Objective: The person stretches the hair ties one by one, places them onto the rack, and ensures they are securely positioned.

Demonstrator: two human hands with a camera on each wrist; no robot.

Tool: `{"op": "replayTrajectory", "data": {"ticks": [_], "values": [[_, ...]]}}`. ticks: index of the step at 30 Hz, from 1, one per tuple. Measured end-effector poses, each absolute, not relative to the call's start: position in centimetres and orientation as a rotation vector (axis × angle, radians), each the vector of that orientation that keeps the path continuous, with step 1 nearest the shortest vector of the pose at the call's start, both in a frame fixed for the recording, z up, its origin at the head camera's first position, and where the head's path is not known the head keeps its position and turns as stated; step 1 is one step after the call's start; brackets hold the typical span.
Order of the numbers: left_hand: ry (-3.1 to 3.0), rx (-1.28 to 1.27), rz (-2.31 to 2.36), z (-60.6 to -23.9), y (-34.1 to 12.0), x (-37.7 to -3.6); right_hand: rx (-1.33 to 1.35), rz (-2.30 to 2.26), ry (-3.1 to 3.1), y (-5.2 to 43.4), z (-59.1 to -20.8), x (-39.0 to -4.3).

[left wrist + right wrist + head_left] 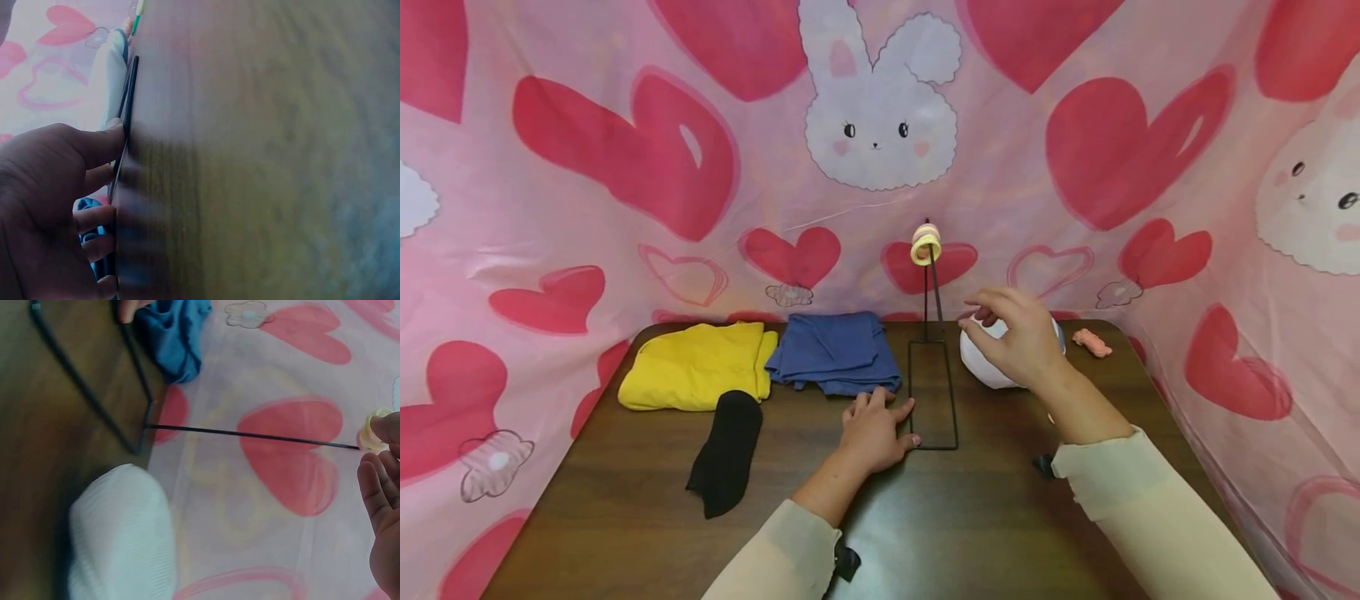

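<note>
On the dark desk (1000, 517), my left hand (874, 433) presses flat beside the wire stand (933, 392); my right hand (1018, 333) hovers, loosely open, over a white cap (981, 362). The right wrist view shows the stand's rod (250, 435).

We see a dark wood-grain table (1000, 533) with a smooth, faintly glossy top that catches light near the sleeves. On it stands a thin black metal wire stand (933, 400), matt in finish, topped by soft yellow and pink rings (926, 243), possibly fabric or foam; our view is too small to tell. The white cap (122, 534) shows a fine ribbed knit. The yellow cloth (697, 365) and blue cloth (837, 352) look like soft matt cotton, the black sock (727, 451) a dull knit. Behind hangs thin printed fabric (625, 167) with a slight sheen.
</note>
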State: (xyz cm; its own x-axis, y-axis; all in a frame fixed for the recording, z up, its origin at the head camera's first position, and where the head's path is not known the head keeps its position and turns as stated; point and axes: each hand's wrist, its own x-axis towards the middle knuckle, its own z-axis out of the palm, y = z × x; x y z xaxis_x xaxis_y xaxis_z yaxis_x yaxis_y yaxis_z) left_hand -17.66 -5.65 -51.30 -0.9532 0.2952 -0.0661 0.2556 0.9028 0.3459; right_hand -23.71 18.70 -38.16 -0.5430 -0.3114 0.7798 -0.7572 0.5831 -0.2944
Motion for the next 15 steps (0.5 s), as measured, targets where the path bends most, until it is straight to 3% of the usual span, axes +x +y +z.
{"op": "replayTrajectory", "data": {"ticks": [15], "values": [[2.953,0.421,0.497,-51.2,-5.6,-17.5,0.857,0.852,-2.205,23.7,-42.8,-20.5]]}}
